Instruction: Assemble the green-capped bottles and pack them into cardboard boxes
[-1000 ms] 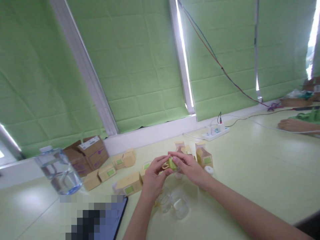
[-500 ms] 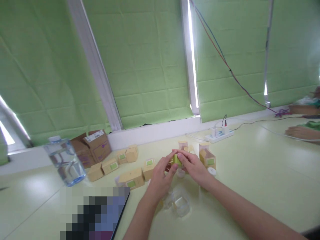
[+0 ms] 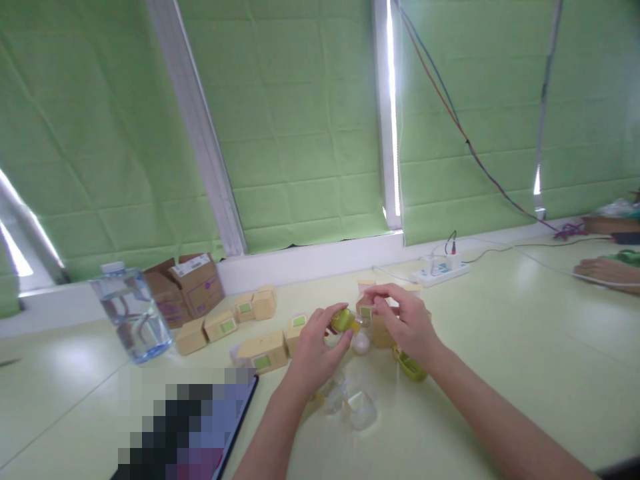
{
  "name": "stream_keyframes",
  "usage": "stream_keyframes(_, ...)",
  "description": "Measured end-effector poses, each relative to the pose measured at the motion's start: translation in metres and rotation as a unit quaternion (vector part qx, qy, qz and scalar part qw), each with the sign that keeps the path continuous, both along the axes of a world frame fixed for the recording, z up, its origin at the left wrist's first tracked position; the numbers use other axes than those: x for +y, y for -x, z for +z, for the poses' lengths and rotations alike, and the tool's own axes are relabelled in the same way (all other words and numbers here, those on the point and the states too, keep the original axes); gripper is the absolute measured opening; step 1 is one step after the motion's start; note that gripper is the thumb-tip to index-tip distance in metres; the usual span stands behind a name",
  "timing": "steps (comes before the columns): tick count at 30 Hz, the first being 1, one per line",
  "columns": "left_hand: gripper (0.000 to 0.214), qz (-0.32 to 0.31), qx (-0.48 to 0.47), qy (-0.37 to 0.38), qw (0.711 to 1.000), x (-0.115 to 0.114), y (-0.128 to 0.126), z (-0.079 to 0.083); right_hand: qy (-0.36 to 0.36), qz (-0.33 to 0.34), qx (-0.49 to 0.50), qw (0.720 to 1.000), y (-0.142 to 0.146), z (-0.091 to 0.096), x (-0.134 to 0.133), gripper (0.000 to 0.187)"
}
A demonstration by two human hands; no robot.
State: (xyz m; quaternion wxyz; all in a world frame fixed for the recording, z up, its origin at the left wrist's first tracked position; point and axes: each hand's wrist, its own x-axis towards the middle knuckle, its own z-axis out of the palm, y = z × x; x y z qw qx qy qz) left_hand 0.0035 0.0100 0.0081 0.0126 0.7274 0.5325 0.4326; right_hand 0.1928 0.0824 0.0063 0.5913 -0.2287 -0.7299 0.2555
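Observation:
My left hand (image 3: 314, 347) is closed around a small yellow-green object (image 3: 342, 320), pinched between thumb and fingers above the table. My right hand (image 3: 406, 323) hovers just to its right with the fingers curled together over a small tan box (image 3: 367, 310); whether it grips the box I cannot make out. A green loop-shaped piece (image 3: 411, 366) lies on the table under my right wrist. A small white round piece (image 3: 361, 343) sits between my hands. Clear plastic packaging (image 3: 353, 405) lies beneath my forearms.
Several tan boxes with green labels (image 3: 261, 353) are scattered left of my hands. A water bottle (image 3: 132, 317) and brown cartons (image 3: 187, 288) stand at the left. A tablet (image 3: 200, 427) lies near me. A power strip (image 3: 439, 269) is behind. Another person's hand (image 3: 603, 272) rests far right.
My hands have come apart. The left keeps the yellow-green object; the right has moved right and up toward the small box. A green loop-shaped piece now lies on the table.

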Motion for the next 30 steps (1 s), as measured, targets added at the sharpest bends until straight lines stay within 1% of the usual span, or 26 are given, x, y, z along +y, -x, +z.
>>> stream_keyframes(2,0.043,0.004,-0.008,-0.004,1.0,0.001,0.001,0.001,0.005,-0.02,0.015,1.0,-0.005,0.001,0.003,0.024)
stream_keyframes(4,0.045,0.0,-0.039,-0.003,0.999,0.001,0.0,0.002,0.006,-0.026,0.003,1.0,-0.007,0.001,0.004,0.024)
stream_keyframes(7,0.05,-0.011,-0.107,0.005,0.994,0.002,0.0,0.003,-0.025,-0.002,-0.049,0.998,-0.002,0.001,0.0,0.025)
stream_keyframes(9,0.054,-0.024,-0.144,0.008,0.989,0.003,0.0,0.002,-0.053,0.033,-0.094,0.994,0.002,0.001,-0.005,0.033)
stream_keyframes(12,0.059,-0.055,-0.169,0.014,0.984,0.003,0.0,0.0,-0.073,0.079,-0.154,0.982,0.007,0.001,-0.01,0.053)
stream_keyframes(15,0.061,-0.08,-0.176,0.034,0.98,0.003,-0.002,-0.001,-0.066,0.089,-0.182,0.977,0.006,0.002,-0.012,0.059)
stream_keyframes(18,0.049,-0.097,-0.217,0.056,0.97,0.008,-0.003,0.0,-0.06,0.07,-0.167,0.982,0.003,0.005,-0.01,0.059)
stream_keyframes(20,0.04,-0.082,-0.237,0.066,0.966,0.013,-0.003,0.0,-0.066,0.046,-0.137,0.987,0.0,0.007,-0.008,0.059)
stream_keyframes(22,0.033,-0.046,-0.208,0.08,0.974,0.02,-0.002,0.0,-0.062,0.019,-0.097,0.993,-0.002,0.009,-0.007,0.058)
stream_keyframes(24,0.026,-0.018,-0.136,0.09,0.986,0.026,-0.002,-0.001,-0.034,-0.008,-0.051,0.998,-0.003,0.01,-0.005,0.057)
stream_keyframes(25,0.025,-0.016,-0.094,0.089,0.991,0.029,-0.003,-0.002,-0.015,-0.019,-0.027,0.999,-0.003,0.009,-0.004,0.058)
stream_keyframes(26,0.027,-0.021,-0.056,0.083,0.995,0.032,-0.005,-0.003,0.004,-0.027,-0.003,1.0,-0.003,0.009,-0.003,0.058)
stream_keyframes(28,0.036,-0.05,0.002,0.064,0.997,0.038,-0.012,-0.005,0.031,-0.03,0.034,0.998,-0.003,0.008,-0.001,0.059)
stream_keyframes(30,0.046,-0.08,0.029,0.047,0.995,0.046,-0.021,-0.008,0.042,-0.023,0.055,0.997,-0.003,0.006,0.001,0.06)
